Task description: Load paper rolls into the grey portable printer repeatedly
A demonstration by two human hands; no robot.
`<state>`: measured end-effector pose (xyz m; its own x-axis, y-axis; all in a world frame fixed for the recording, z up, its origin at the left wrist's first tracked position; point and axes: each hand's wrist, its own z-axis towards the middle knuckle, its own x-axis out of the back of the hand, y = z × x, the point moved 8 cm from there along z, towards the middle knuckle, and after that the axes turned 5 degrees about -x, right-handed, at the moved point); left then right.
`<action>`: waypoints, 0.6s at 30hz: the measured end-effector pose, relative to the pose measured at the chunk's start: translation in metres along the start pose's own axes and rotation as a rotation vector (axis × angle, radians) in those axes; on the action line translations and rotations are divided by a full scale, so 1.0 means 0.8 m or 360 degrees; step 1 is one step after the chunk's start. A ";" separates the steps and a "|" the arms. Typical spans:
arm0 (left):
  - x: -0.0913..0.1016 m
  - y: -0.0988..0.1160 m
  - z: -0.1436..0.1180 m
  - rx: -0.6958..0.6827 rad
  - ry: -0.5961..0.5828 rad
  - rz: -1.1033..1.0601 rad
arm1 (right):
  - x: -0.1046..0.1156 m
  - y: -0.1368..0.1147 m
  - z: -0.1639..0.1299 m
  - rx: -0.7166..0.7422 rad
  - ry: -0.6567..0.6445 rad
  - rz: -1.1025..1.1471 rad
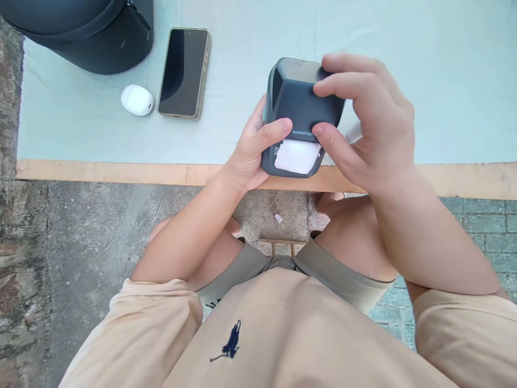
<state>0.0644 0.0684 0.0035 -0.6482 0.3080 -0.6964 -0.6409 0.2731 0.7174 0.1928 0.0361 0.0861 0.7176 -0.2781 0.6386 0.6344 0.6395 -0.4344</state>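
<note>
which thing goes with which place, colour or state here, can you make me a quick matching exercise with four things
Things
1. phone
2. dark device
3. small rounded object
4. zippered bag

Descriptions
A. white in colour
B. cut off by the picture's top edge
C. held in the left hand, with the right hand touching it
D. lying flat, dark screen up

Pairs: 1-D, 2-C, 3-A, 4-B

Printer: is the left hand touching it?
Touching. The head view shows the left hand around the side of the printer, thumb on its front.
</note>
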 end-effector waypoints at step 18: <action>0.001 -0.012 0.012 0.0182 0.0150 -0.0070 | 0.004 0.003 -0.004 0.0017 0.0049 -0.0092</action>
<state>0.0737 0.0746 -0.0041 -0.6600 0.2079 -0.7219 -0.6219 0.3880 0.6802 0.1977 0.0342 0.0850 0.6885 -0.3363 0.6425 0.6718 0.6294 -0.3905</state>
